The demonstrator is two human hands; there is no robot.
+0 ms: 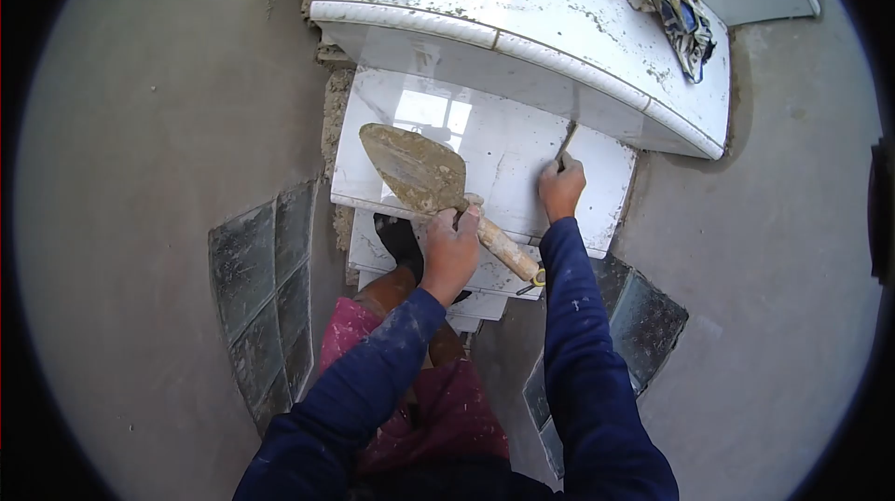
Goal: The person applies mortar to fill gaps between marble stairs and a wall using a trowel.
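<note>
A mortar-caked pointed trowel (415, 167) is in my left hand (451, 251), whose fingers are closed around the neck near the heel of the blade. Its worn wooden handle (508, 250) slants down to the right, with something yellow and ring-shaped by its end. My right hand (561, 192) is closed on a thin, stick-like strip (568, 136), whose kind I cannot make out. The strip's far tip points at the foot of the riser, above a white tiled step (508, 165). Both hands are over this step.
Above, a curved white step (559, 44) carries mortar crumbs and a crumpled, dirty bag or wrapper (673, 16). Grey plastered walls (168, 128) flank the stairs, with glass-block panels (266, 305) low on both sides. My foot in a black sock (399, 240) stands on a lower step.
</note>
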